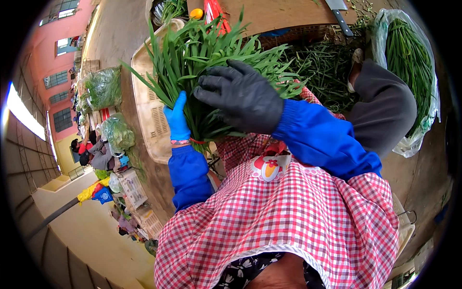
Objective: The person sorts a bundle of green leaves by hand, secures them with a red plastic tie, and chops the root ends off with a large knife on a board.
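Observation:
A large bunch of long flat green leaves, perhaps garlic chives, spreads above my lap, with a red band round its lower end. My left hand, in a light blue glove, holds the bunch from its left side, thumb showing and the other fingers hidden behind the leaves. On top of the leaves lies my right hand, in a black glove, its fingers somewhat bent and spread; whether it grips any leaves is unclear. Both forearms wear blue sleeves.
Left of the bunch stands a cream plastic basket. A knife lies on a brown board, near red strips and an orange fruit. Loose leaves and a bag of long greens are at right. Other people sit far left.

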